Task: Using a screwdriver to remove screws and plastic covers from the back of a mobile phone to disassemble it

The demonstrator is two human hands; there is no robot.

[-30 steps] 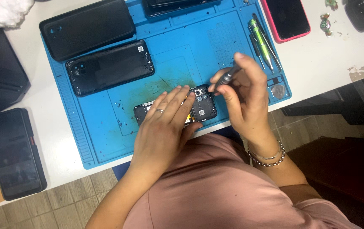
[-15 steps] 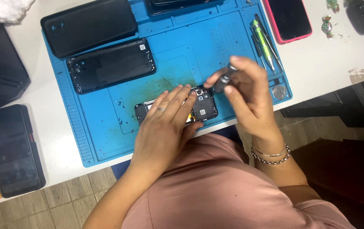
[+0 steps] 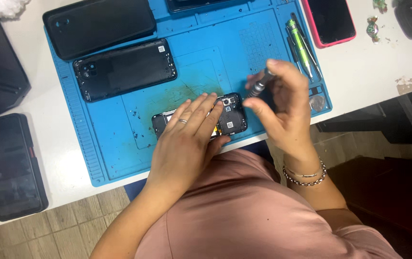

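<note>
1. Lifted since a second ago: right hand (image 3: 282,103), pinching a small screwdriver (image 3: 258,86), tip just above the opened phone (image 3: 230,115).
2. Pressed flat on that phone at the blue mat's (image 3: 119,153) near edge: left hand (image 3: 189,139), fingers spread.
3. Already off: back cover (image 3: 124,69); inner work seemingly unfinished.

Two dark screens — pink-cased phone (image 3: 331,20), black phone (image 3: 8,165).

Opened phone (image 3: 230,117) on mat (image 3: 119,144), back cover (image 3: 124,69) behind it.
</note>
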